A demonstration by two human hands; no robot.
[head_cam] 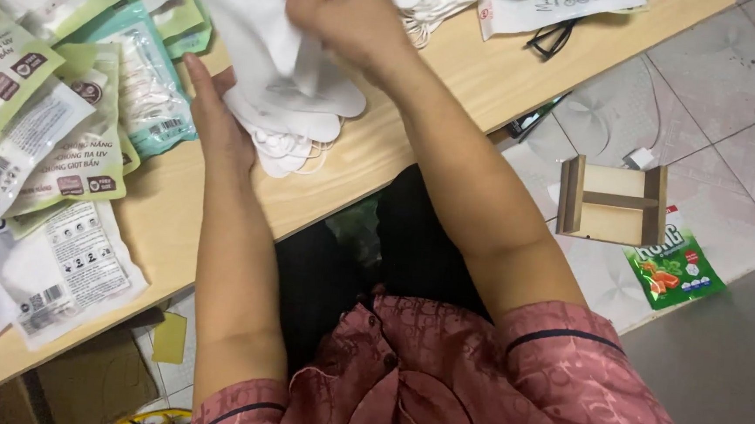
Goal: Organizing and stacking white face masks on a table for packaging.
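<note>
While both hands work a stack of flat white fabric masks (pixel 292 111) at the wooden surface (pixel 456 77) edge | left hand (pixel 217 115) steadies stack from beneath | right hand (pixel 342 13) pinches top mask | step: likely sorting; sealed printed packets (pixel 59 131) lie just left.

Soft, even indoor light is falling across the wooden table (pixel 456 77), bright enough that nothing is sinking into darkness. The white masks (pixel 288 102) at the table's middle are washing out, their folds nearly losing detail. The plastic packets (pixel 59 140) at the table's left end are catching faint glare on their film. Under the table's near edge a deep shadow is swallowing the lap. The right hand (pixel 342 9) above the masks is smearing slightly with motion blur. The tiled floor (pixel 735 77) right of the table is looking soft and compressed.
</note>
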